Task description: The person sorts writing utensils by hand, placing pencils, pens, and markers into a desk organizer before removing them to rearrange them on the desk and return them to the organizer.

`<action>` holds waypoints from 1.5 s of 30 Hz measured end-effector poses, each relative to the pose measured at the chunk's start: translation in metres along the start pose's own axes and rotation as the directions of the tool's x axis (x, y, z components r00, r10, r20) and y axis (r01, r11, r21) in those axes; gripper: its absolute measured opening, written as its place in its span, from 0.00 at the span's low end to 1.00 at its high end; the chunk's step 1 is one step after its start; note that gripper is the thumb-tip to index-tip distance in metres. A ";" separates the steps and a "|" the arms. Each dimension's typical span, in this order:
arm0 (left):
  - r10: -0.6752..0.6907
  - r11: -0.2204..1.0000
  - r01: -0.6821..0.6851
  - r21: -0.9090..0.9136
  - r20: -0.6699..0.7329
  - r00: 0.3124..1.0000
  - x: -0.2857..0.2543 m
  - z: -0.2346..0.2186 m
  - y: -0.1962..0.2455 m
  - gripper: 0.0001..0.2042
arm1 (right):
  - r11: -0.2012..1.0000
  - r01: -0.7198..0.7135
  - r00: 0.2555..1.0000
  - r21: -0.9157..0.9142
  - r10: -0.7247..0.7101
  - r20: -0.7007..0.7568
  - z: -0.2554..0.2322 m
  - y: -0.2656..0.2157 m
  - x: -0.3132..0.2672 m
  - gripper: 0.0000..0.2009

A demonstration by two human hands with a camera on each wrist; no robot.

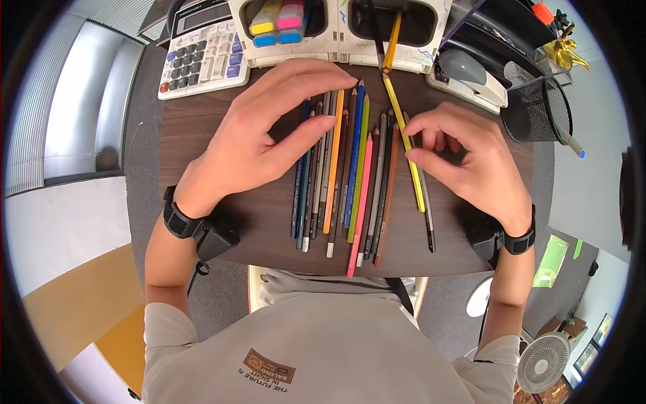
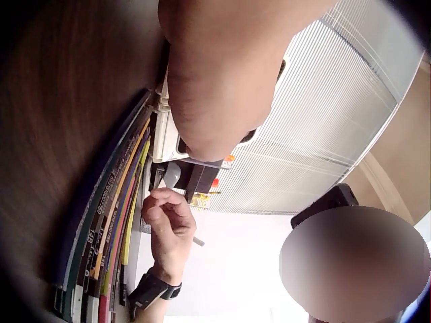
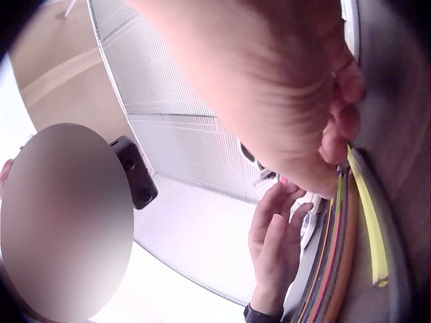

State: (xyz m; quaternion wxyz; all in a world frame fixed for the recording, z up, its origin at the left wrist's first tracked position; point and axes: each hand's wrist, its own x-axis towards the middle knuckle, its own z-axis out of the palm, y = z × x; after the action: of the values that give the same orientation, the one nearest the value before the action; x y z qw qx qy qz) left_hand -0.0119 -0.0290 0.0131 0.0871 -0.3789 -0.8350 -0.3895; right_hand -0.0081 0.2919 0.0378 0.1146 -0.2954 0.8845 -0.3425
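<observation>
In the head view several colored pencils lie side by side on the desk, with a pink pencil (image 1: pixel 361 209) and a blue pencil (image 1: pixel 354 161) among them. My left hand (image 1: pixel 259 131) arches over their upper left part. Its thumb is over the orange pencil (image 1: pixel 333 175), and its longer fingers reach the pencil tips. On the right, a yellow pencil (image 1: pixel 410 161) slants beside a dark grey pencil (image 1: pixel 428 219). My right hand (image 1: pixel 471 151) has its thumb and index fingertips right at the yellow pencil, a gap between them. In the right wrist view the yellow pencil (image 3: pixel 369 215) runs down from the fingertips.
Behind the pencils stands a white holder (image 1: pixel 336 57) with highlighters (image 1: pixel 279 23) and a few upright pencils. A calculator (image 1: pixel 205 57) is at the back left. A stapler (image 1: pixel 468 77) and a black mesh cup (image 1: pixel 538 108) stand at the back right.
</observation>
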 end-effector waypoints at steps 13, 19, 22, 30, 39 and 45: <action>0.007 1.000 -0.007 -0.012 0.007 1.000 0.000 0.002 -0.001 0.17 | 0.992 -0.089 0.976 -0.093 0.068 -0.205 0.004 0.008 -0.002 0.21; 0.007 0.999 -0.005 -0.051 0.033 0.999 0.000 0.003 -0.002 0.15 | 0.988 -0.081 0.977 -0.132 0.053 -0.205 0.003 0.008 -0.003 0.15; 0.022 0.999 -0.020 -0.043 0.038 0.999 0.000 0.002 -0.002 0.15 | 0.990 -0.093 0.975 -0.107 0.069 -0.211 0.004 0.005 -0.001 0.12; -0.002 0.996 0.004 -0.092 0.030 1.000 0.002 0.006 0.007 0.17 | 0.996 0.078 0.976 0.031 -0.070 -0.207 0.004 -0.008 0.000 0.10; 0.232 0.961 -0.211 -0.178 0.103 0.967 -0.003 0.025 0.017 0.20 | 0.934 0.303 0.953 0.191 -0.296 -0.068 0.016 -0.003 0.000 0.10; 0.244 0.944 -0.237 -0.229 0.002 0.970 -0.006 0.038 0.023 0.14 | 0.920 0.298 0.948 0.255 -0.315 0.030 0.012 -0.009 0.001 0.12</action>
State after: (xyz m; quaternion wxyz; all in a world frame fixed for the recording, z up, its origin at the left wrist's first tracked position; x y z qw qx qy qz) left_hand 0.0138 0.0040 -0.0019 0.0771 -0.4911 -0.7337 -0.4631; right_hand 0.0000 0.2801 0.0348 0.1267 -0.4256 0.7731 -0.4530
